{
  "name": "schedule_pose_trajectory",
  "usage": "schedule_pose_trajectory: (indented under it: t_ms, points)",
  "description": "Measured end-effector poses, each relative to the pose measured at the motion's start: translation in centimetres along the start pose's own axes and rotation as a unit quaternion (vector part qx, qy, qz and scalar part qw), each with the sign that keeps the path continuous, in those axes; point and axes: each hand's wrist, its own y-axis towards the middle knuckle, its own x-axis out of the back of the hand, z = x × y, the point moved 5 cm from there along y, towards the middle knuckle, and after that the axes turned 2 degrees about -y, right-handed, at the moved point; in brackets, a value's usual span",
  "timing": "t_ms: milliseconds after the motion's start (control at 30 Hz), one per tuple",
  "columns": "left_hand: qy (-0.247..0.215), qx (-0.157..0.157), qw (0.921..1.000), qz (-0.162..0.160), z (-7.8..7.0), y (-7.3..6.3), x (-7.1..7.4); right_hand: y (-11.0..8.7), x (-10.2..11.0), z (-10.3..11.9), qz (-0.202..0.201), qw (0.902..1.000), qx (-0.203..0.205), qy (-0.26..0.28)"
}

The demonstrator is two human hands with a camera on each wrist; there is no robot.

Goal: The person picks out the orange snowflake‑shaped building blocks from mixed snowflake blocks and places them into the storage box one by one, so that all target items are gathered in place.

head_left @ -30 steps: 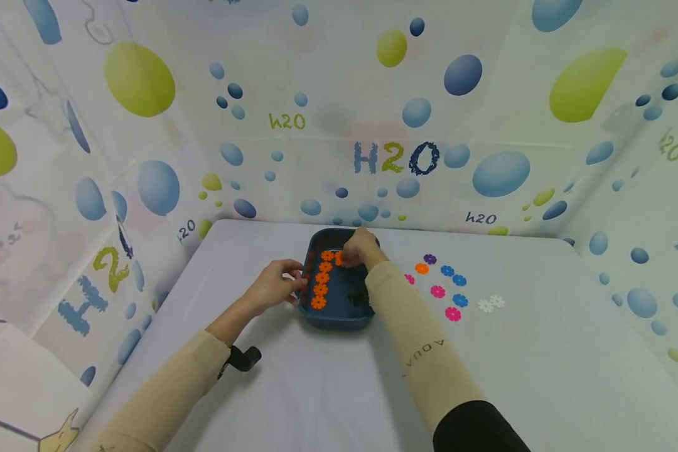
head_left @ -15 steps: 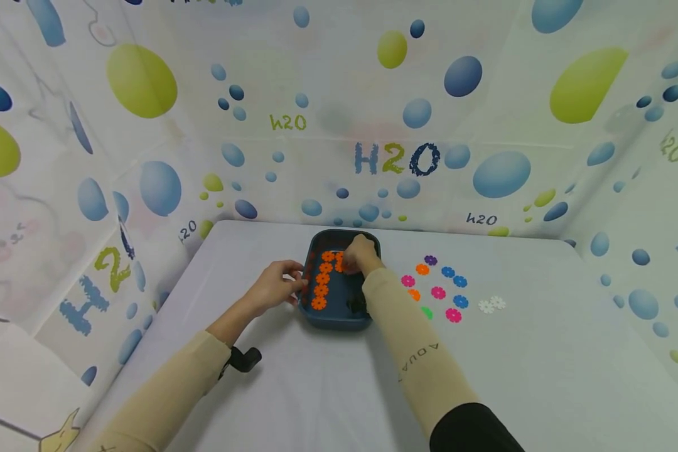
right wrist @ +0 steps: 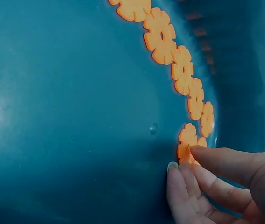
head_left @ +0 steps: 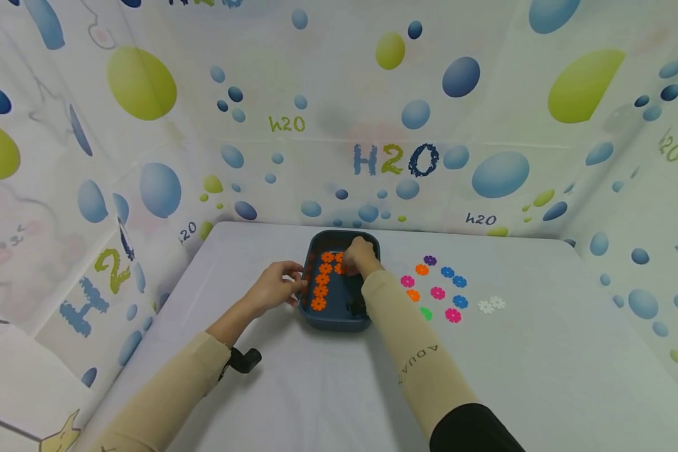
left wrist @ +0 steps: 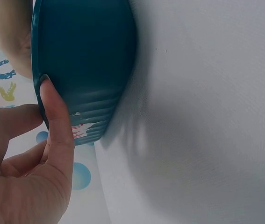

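A dark blue plastic basin [head_left: 339, 324] stands on the white-covered table. My left hand [head_left: 271, 287] grips its left rim; the left wrist view shows the rim between thumb and fingers. Inside, orange flower-shaped plastic pieces [head_left: 321, 279] lie in a line along the left side, turning along the far end. My right hand [head_left: 361, 256] reaches into the basin. In the right wrist view its thumb and fingertips pinch an orange flower piece [right wrist: 187, 134] flat near the basin floor, beside the end of the line. Part of that piece is hidden by the fingers.
Right of the basin lie loose flower pieces: pink [head_left: 437, 293], blue [head_left: 459, 281], orange [head_left: 422, 269], purple [head_left: 430, 260], green [head_left: 426, 313] and two white ones [head_left: 486, 306]. A printed curtain [head_left: 328, 150] rises behind the table.
My right hand has shifted slightly toward me inside the basin, and a second orange piece now shows beside its fingers. The right sleeve moved left, uncovering pink, orange and green pieces. The left hand stays put.
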Motion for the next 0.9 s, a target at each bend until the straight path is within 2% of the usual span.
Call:
schedule_pose_trajectory:
  t_ms: [500, 600, 733, 900]
  points:
    - [0.002, -0.001, 1.0000, 0.002, -0.1, 0.1, 0.0, -0.6, 0.3, -0.1, -0.013, 0.9998, 0.015, -0.005]
    - [0.004, -0.003, 1.0000, 0.003, -0.1, 0.2, 0.0, -0.9, 0.7, 0.2, -0.014, 0.9993, 0.024, -0.024]
    - [0.005, -0.005, 1.0000, 0.004, -0.1, 0.3, 0.1, -1.8, 1.6, 1.1, -0.013, 0.9976, 0.051, -0.046]
    - [0.010, -0.005, 0.9999, 0.007, -0.1, 0.2, 0.2, -3.4, 2.8, 2.5, 0.010, 0.9930, 0.106, -0.052]
